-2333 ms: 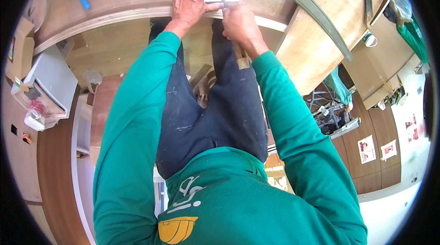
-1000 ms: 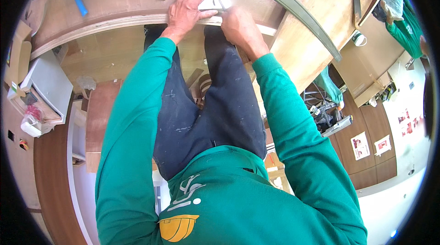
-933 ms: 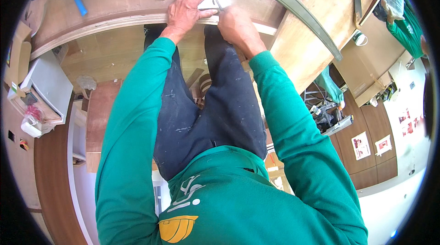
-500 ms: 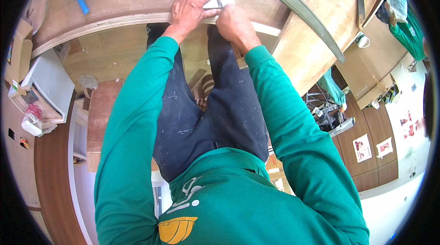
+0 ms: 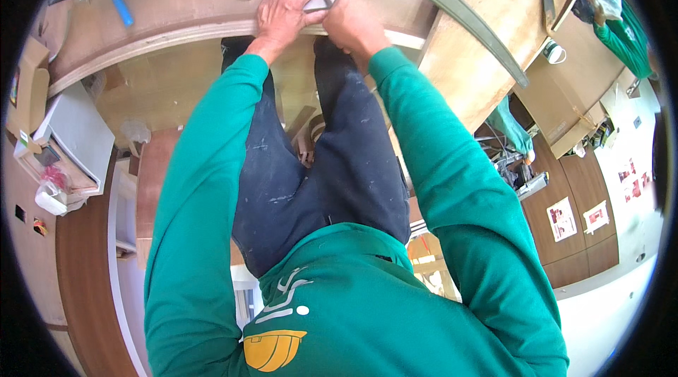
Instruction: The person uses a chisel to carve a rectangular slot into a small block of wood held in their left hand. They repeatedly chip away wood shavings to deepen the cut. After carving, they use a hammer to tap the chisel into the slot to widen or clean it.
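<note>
I stand at the curved front edge of a plywood bench top (image 5: 176, 27), in a green sweatshirt and dark trousers. My left hand (image 5: 282, 13) lies on the bench with its fingers spread, pressing down a small grey-white flat piece (image 5: 318, 1). My right hand (image 5: 349, 24) is a closed fist just right of that piece. A thin tool tip sticks out of the fist and meets the piece's right end. The rest of the tool is hidden in the fist. The two hands almost touch.
A blue marker (image 5: 119, 1) lies on the bench at the left. A long grey-green curved strip (image 5: 452, 6) runs across a wooden board (image 5: 480, 73) on the right. A white machine (image 5: 70, 137) and a cardboard box (image 5: 28, 94) stand at the left. Another person's green sleeve (image 5: 621, 31) shows at top right.
My right hand has closed in on the small piece from the right and now covers more of it. My left hand stays pressed on it.
</note>
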Motion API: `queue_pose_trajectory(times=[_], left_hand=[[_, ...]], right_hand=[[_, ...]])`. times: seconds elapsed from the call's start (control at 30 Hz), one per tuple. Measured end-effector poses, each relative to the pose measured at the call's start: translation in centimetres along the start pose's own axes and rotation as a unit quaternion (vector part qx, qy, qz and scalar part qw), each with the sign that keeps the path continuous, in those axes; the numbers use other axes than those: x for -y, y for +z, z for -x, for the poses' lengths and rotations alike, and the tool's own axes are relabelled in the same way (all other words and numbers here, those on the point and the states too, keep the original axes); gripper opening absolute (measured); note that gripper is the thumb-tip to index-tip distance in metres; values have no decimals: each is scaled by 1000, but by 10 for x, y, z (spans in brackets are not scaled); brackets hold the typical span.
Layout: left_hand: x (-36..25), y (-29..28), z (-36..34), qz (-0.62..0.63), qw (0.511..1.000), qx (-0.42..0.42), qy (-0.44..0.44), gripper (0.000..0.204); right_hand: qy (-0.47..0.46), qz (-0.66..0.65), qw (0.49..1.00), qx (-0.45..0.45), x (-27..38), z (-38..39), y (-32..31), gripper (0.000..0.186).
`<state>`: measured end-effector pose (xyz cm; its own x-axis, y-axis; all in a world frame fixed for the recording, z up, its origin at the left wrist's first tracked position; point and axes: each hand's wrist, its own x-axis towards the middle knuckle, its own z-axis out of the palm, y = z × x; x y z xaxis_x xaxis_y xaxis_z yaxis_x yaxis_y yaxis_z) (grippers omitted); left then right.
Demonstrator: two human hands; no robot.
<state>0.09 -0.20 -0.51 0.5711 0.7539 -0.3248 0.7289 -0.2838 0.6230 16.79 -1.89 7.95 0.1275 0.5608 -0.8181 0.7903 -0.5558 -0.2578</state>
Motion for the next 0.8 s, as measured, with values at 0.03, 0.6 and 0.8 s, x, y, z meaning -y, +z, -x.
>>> queue_pose_trajectory(times=[0.03, 0.6, 0.8], left_hand=[[-4, -2, -2, -13, 1000, 18, -20, 55], [-4, -1, 1, -19, 1000, 16, -11, 56], [-6, -2, -1, -19, 1000, 9, -20, 59]], right_hand=[[-23, 12, 997, -67, -1, 7, 10, 27], [93, -87, 983, 130, 13, -2, -28, 33], [-21, -43, 999, -20, -18, 3, 15, 32]])
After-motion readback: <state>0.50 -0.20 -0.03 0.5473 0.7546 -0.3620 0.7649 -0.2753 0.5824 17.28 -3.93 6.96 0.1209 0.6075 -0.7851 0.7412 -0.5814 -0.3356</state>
